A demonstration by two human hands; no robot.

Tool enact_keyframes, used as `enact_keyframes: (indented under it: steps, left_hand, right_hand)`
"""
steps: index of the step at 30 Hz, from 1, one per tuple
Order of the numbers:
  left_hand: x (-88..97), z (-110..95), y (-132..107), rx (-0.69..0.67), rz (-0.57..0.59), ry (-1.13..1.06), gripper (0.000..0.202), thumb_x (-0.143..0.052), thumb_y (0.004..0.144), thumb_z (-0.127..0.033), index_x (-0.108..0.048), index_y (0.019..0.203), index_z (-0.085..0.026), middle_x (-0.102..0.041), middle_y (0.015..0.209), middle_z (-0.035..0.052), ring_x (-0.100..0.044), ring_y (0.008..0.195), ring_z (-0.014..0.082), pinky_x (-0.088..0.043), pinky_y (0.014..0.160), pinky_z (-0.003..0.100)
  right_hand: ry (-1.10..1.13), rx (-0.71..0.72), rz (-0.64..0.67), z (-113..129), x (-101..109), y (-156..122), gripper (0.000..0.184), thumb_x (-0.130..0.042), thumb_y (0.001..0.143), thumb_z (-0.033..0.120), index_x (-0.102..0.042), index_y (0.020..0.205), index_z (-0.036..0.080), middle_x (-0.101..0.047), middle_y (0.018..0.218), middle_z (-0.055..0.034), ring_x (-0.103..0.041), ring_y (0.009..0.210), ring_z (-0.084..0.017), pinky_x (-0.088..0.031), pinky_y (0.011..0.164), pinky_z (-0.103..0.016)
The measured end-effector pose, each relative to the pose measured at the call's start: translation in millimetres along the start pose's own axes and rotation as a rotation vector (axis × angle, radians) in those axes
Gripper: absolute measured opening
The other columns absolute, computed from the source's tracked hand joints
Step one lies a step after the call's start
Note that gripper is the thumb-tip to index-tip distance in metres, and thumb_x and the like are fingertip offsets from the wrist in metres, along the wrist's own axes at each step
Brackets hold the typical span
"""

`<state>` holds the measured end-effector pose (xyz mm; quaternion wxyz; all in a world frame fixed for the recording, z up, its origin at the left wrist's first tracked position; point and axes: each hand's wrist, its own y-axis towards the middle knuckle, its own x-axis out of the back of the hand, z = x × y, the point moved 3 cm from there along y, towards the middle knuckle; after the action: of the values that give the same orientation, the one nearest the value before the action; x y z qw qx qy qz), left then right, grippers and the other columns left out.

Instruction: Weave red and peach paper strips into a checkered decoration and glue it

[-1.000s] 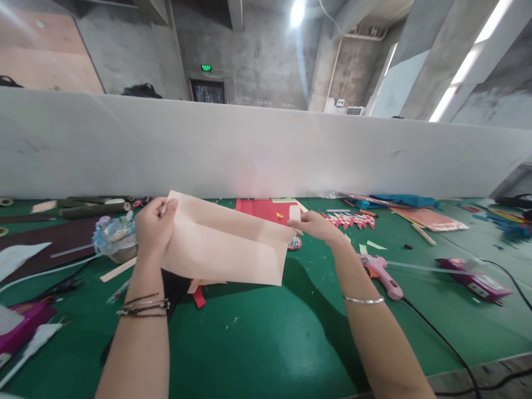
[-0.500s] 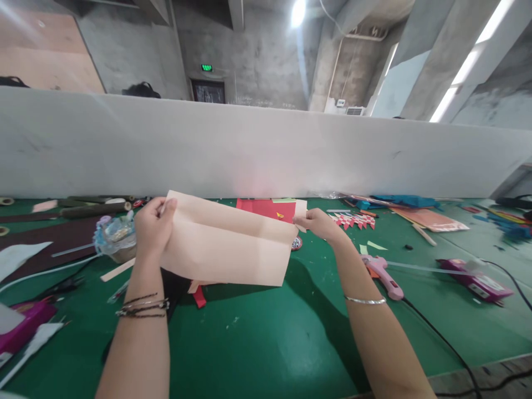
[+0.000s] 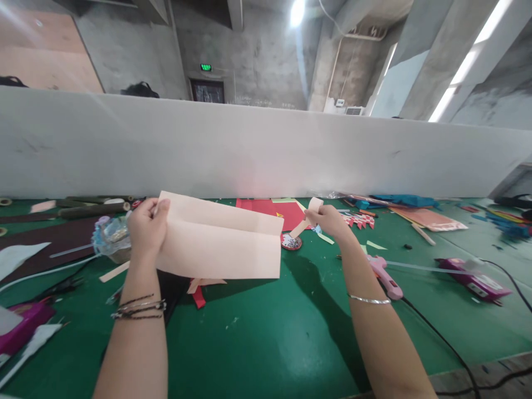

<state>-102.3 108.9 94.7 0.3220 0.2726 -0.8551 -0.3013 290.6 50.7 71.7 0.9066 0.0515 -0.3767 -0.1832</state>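
Observation:
A large cream sheet of paper with a lengthwise crease hangs over the table, its left edge pinched in my left hand. My right hand is closed on a narrow cream paper strip, apart from the sheet's right edge. The strip curls up above the fingers and pokes out below them. Behind the hands lies red paper with a small yellow mark. A round tin-like item with a red rim rests below the strip. Red and cream scraps stick out under the sheet.
On the green table, a pink glue gun with a black cord lies right of my right hand. Farther right is a magenta device. A plastic-wrapped bundle sits at left. A white partition runs along the back.
The strip has come away from the large sheet's right side. My right hand has moved slightly right with the strip, and my left hand slightly left with the sheet.

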Motion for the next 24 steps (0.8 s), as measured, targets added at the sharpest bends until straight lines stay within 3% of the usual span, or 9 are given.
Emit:
enact_keyframes:
  steps: [5, 8, 12, 15, 18, 21, 24]
  left_hand:
    - [-1.9, 9.2, 3.8, 0.065, -0.082, -0.056, 0.021, -0.05, 0.073, -0.036, -0.055, 0.069, -0.015, -0.043, 0.055, -0.0045, -0.04, 0.056, 0.0108, -0.03, 0.053, 0.021]
    - [-1.8, 12.6, 5.4, 0.104, -0.157, -0.134, 0.021, -0.052, 0.071, -0.036, -0.055, 0.066, -0.015, -0.04, 0.051, -0.0055, -0.037, 0.052, 0.0098, -0.029, 0.049, 0.021]
    - [3.0, 9.1, 6.4, 0.17, -0.277, -0.409, 0.024, -0.054, 0.067, -0.038, -0.053, 0.065, -0.015, -0.041, 0.051, -0.0063, -0.035, 0.048, 0.0078, -0.03, 0.046, 0.02]
    - [6.6, 2.3, 6.6, 0.233, -0.294, -0.636, 0.027, -0.058, 0.063, -0.04, -0.051, 0.065, -0.015, -0.046, 0.055, -0.0054, -0.039, 0.048, 0.0075, -0.034, 0.046, 0.021]
    - [7.1, -4.9, 5.5, 0.303, -0.182, -0.719, 0.028, -0.061, 0.061, -0.041, -0.051, 0.066, -0.016, -0.049, 0.055, -0.0056, -0.042, 0.049, 0.0079, -0.037, 0.048, 0.021]
    - [4.7, -13.3, 1.6, 0.329, 0.003, -0.753, 0.028, -0.064, 0.061, -0.041, -0.053, 0.071, -0.017, -0.05, 0.053, -0.0067, -0.042, 0.047, 0.0077, -0.037, 0.047, 0.02]
    - [1.9, -22.1, -3.3, 0.319, 0.152, -0.773, 0.035, -0.068, 0.058, -0.045, -0.054, 0.072, -0.016, -0.049, 0.051, -0.0066, -0.042, 0.045, 0.0077, -0.037, 0.045, 0.02]
  right_hand:
    - [0.03, 0.014, 0.016, 2.2, -2.4, 0.4, 0.025, -0.046, 0.073, 0.034, -0.05, 0.055, 0.017, -0.053, 0.059, -0.0017, -0.048, 0.054, -0.012, -0.033, 0.05, -0.023]
    - [0.078, 0.035, 0.057, 4.8, -6.9, -0.4, 0.016, -0.041, 0.076, 0.027, -0.053, 0.075, 0.016, -0.06, 0.069, -0.0025, -0.054, 0.056, -0.011, -0.039, 0.053, -0.022]
    - [0.108, 0.05, 0.072, 4.9, -10.5, -1.0, 0.023, -0.034, 0.079, 0.019, -0.04, 0.101, 0.017, -0.062, 0.072, 0.0002, -0.054, 0.047, -0.009, -0.041, 0.051, -0.021]
    - [0.075, 0.084, 0.082, 5.6, -10.9, -0.2, 0.02, -0.035, 0.08, 0.02, -0.038, 0.099, 0.018, -0.057, 0.06, 0.0041, -0.049, 0.042, -0.009, -0.039, 0.048, -0.021]
    - [0.019, 0.127, 0.116, 10.0, -10.2, 4.8, 0.011, -0.038, 0.08, 0.024, -0.045, 0.084, 0.017, -0.052, 0.051, 0.0048, -0.045, 0.04, -0.01, -0.035, 0.046, -0.021]
    - [-0.037, 0.176, 0.168, 20.6, -7.4, 16.0, 0.016, -0.042, 0.08, 0.026, -0.049, 0.069, 0.017, -0.049, 0.044, 0.0037, -0.042, 0.039, -0.009, -0.032, 0.046, -0.022]
    - [-0.061, 0.247, 0.187, 38.3, -0.6, 31.7, 0.015, -0.043, 0.08, 0.022, -0.055, 0.074, 0.016, -0.052, 0.047, 0.0032, -0.042, 0.044, -0.009, -0.032, 0.05, -0.021]
